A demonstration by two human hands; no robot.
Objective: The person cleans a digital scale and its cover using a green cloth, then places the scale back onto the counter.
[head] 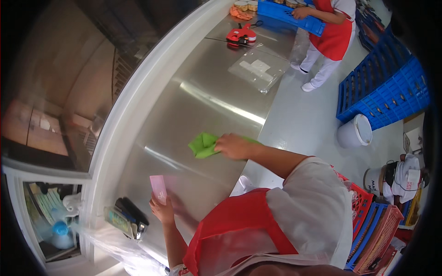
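My right hand (pixel 233 146) presses a bright green cloth (pixel 203 145) onto the stainless steel tabletop (pixel 193 114), its fingers closed on the bunched fabric. Part of the cloth sticks out behind the wrist. Nearer my body, my left hand (pixel 163 209) grips a flat pink box or pad (pixel 158 188) by its lower end and holds it at an upright slant. Some pale writing shows on its face. Just left of that hand, a black case (pixel 133 211) and a small printed box (pixel 119 220) stand by the wall.
Farther along lie a clear plastic bag (pixel 259 67) and a red label gun (pixel 241 35). A co-worker in a red apron (pixel 331 45) holds a blue crate (pixel 290 15). Stacked blue crates (pixel 386 89), a white bucket (pixel 355 131) and a red crate (pixel 361 203) stand on the floor.
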